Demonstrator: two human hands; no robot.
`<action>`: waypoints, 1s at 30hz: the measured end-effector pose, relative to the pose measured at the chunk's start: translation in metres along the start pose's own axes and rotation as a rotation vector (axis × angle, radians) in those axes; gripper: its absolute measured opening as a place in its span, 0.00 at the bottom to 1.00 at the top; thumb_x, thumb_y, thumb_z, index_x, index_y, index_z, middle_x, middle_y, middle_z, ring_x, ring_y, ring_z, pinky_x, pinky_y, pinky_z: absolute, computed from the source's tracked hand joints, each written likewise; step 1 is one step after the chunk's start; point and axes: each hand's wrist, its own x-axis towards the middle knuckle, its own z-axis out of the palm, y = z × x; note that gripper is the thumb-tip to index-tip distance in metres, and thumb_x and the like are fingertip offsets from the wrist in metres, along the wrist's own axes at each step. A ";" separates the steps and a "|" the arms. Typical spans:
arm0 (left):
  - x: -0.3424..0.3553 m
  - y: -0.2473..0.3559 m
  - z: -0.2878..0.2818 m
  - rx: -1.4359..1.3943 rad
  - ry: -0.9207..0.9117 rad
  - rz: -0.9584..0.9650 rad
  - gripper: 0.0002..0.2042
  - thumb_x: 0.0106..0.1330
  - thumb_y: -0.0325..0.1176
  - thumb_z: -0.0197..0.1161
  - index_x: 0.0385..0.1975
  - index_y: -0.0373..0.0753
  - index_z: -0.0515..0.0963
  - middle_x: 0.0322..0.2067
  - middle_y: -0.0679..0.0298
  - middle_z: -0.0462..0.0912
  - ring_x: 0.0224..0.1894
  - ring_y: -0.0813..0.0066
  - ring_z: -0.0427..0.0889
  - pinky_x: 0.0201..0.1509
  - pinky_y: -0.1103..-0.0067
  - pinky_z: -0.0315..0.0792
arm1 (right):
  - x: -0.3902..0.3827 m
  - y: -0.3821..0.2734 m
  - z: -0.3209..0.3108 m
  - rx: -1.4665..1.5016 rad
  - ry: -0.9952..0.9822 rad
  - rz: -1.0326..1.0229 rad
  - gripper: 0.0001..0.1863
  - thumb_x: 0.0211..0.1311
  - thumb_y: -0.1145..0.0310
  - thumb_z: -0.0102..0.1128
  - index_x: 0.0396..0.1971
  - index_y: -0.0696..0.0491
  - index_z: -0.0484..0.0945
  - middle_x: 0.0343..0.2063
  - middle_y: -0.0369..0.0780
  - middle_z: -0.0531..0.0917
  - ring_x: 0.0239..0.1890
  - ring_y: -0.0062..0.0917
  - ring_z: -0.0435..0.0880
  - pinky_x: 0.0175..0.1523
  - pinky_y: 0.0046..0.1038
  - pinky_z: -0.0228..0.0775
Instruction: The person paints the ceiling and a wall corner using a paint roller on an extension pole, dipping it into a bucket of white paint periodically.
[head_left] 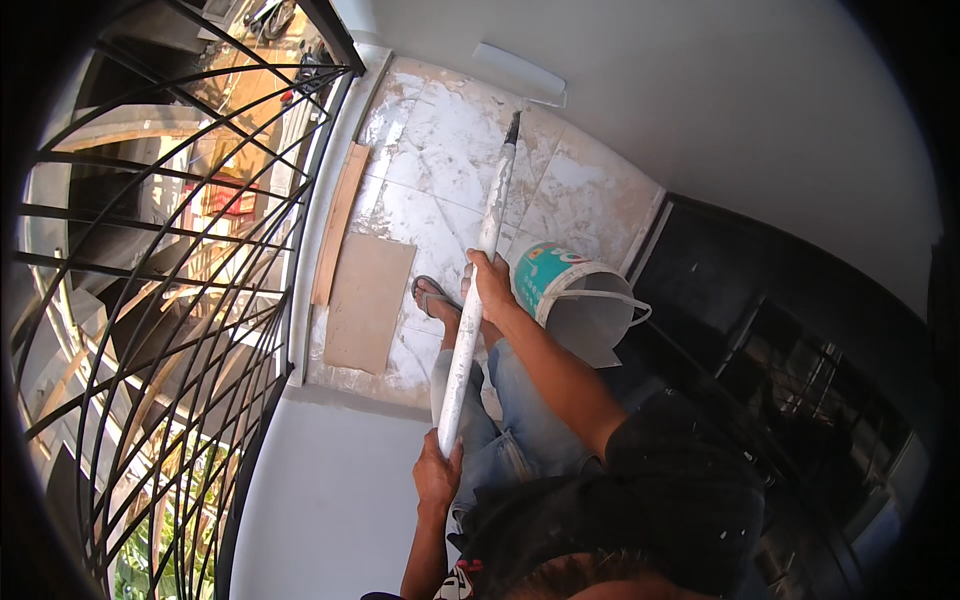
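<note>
A long white, paint-smeared pole [493, 205] slants away from me, its dark tip pointing to the far wall. My left hand [437, 470] is closed around its near end. Farther along, my right hand [489, 285] grips the pole at about its middle. Beyond the tip, a white paint roller [520, 72] lies against the foot of the grey wall. Its wire frame shows at the right end, but how it joins the pole is hard to make out. To the right of my right hand is a white and teal bucket [550, 275], tilted, with its handle hanging over the rim.
Paint-splashed tiles [430, 130] cover the floor around my sandalled foot [435, 298]. A cardboard sheet [370, 305] and a wooden plank [340, 225] lie at the left. Black bars [180, 205] close off the left side. A dark panelled door or cabinet [720, 270] stands at the right.
</note>
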 end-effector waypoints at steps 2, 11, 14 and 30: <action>0.023 0.009 0.009 0.002 -0.010 0.005 0.20 0.66 0.43 0.62 0.50 0.37 0.69 0.36 0.42 0.82 0.35 0.40 0.82 0.38 0.57 0.75 | 0.033 0.003 -0.002 0.007 0.011 0.012 0.12 0.59 0.62 0.60 0.33 0.51 0.67 0.18 0.34 0.69 0.13 0.20 0.68 0.16 0.25 0.64; 0.060 0.054 0.051 -0.048 -0.083 0.044 0.19 0.66 0.42 0.61 0.49 0.37 0.67 0.30 0.39 0.81 0.33 0.37 0.81 0.37 0.54 0.74 | 0.099 -0.006 -0.052 0.010 0.032 0.064 0.11 0.58 0.64 0.61 0.33 0.53 0.69 0.18 0.34 0.70 0.13 0.21 0.69 0.16 0.26 0.67; 0.057 0.069 0.057 -0.069 -0.087 0.074 0.18 0.66 0.41 0.61 0.49 0.37 0.67 0.30 0.39 0.81 0.33 0.37 0.81 0.37 0.54 0.74 | 0.096 -0.020 -0.059 -0.024 0.054 0.063 0.11 0.58 0.65 0.61 0.33 0.53 0.70 0.18 0.34 0.70 0.13 0.21 0.70 0.16 0.26 0.68; -0.162 0.024 0.002 -0.090 0.100 -0.053 0.23 0.62 0.46 0.64 0.50 0.38 0.70 0.29 0.44 0.82 0.31 0.44 0.83 0.36 0.60 0.76 | -0.139 -0.023 -0.023 -0.023 -0.185 0.039 0.11 0.58 0.61 0.61 0.29 0.52 0.70 0.17 0.34 0.70 0.13 0.22 0.71 0.17 0.26 0.67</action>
